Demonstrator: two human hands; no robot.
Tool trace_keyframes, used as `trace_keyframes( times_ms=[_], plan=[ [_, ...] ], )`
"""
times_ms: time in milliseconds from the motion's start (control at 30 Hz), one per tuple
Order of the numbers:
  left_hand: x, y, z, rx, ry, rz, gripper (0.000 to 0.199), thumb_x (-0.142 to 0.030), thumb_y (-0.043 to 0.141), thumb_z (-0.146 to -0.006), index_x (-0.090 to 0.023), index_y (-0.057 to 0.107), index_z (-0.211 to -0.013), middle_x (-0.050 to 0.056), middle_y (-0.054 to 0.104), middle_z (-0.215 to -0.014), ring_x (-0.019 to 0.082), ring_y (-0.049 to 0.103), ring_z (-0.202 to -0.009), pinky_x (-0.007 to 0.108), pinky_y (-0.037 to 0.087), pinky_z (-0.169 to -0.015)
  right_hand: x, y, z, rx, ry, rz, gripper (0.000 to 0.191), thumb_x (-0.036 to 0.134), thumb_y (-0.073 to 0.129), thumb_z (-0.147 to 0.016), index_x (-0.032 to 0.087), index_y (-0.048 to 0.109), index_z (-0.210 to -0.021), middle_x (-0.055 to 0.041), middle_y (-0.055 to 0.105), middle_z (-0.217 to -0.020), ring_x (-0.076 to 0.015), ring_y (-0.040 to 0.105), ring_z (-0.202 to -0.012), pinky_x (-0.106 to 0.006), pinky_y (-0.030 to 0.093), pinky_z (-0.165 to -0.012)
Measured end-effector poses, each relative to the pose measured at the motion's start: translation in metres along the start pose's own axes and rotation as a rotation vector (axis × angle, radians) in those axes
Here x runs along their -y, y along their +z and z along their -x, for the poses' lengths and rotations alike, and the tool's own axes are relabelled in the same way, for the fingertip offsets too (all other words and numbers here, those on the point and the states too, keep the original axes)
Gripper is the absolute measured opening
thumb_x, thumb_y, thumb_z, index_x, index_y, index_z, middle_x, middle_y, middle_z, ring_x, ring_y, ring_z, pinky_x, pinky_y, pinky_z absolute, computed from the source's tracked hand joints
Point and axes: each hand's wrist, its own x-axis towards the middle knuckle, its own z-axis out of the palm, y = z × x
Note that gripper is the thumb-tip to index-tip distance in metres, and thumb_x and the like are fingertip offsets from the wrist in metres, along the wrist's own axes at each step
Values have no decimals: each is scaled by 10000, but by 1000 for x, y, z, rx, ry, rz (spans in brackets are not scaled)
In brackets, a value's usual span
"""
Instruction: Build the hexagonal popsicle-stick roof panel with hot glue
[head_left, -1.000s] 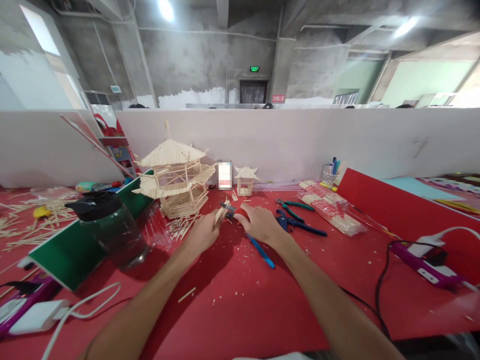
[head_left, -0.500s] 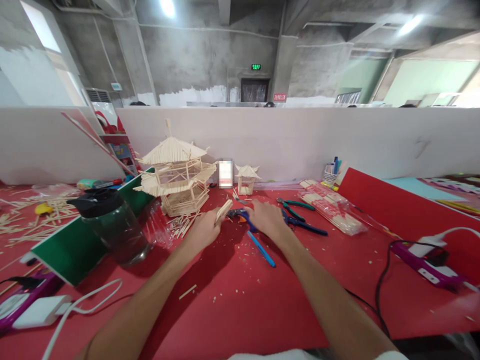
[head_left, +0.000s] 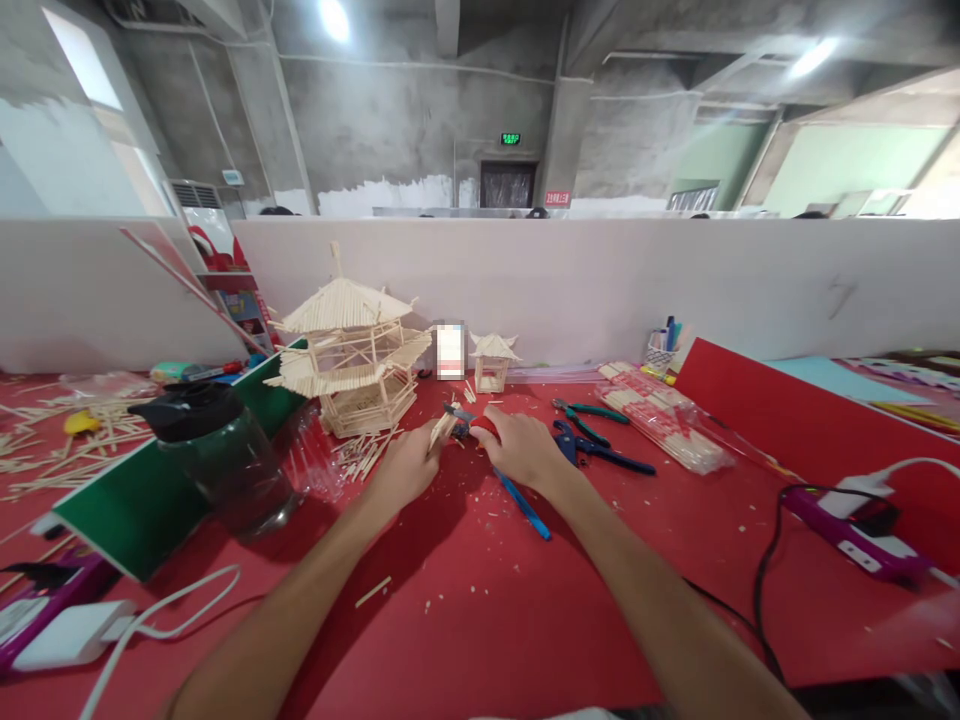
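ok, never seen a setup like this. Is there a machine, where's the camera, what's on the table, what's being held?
No machine: those are a person's two bare hands. There's just one view, from a camera worn on the head, looking forward and down.

The left hand holds some wooden sticks. The right hand holds a red-handled tool, its grey metal end by those sticks; whether they touch is too small to tell.

On the red table, a large stick-built pavilion and a small one stand toward the back. A dark-lidded bottle is on the left; green-handled pliers, a blue-handled tool and bagged sticks are on the right.
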Motion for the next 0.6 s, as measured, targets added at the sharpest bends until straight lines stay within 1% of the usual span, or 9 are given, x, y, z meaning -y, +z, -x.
trace_keyframes(
  times_ms=[133,333,467,600],
  plan=[
    [1,2,-1,3,64,-76,266,-215,395,-916,-194,633,-1032,79,693,-827,217,630,-736,269,357,-641,-2,-1,0,19,6,29,412,489,294,-980,211,549,-1144,-115,696,-978,-275,647,-925,-335,408,-754],
    [-3,0,-5,5,51,-91,272,-183,383,-901,-185,640,-990,90,693,-827,222,627,-723,275,354,-626,-3,0,-3,0,95,49,414,479,304,-973,204,551,-1161,-122,694,-987,-286,655,-937,-353,434,-771],
    [-4,0,-7,8,20,-108,248,-215,393,-908,-185,637,-938,82,686,-787,218,618,-686,276,335,-591,1,-1,-5,10,135,57,427,477,299,-973,203,547,-1186,-134,694,-1005,-293,657,-953,-369,444,-784],
    [-6,-1,-9,-3,-14,-108,236,-254,415,-914,-190,642,-923,82,681,-762,221,624,-694,278,344,-600,7,0,-7,2,146,58,437,480,301,-970,207,537,-1217,-141,696,-1016,-298,661,-963,-382,452,-791]
  ],
)
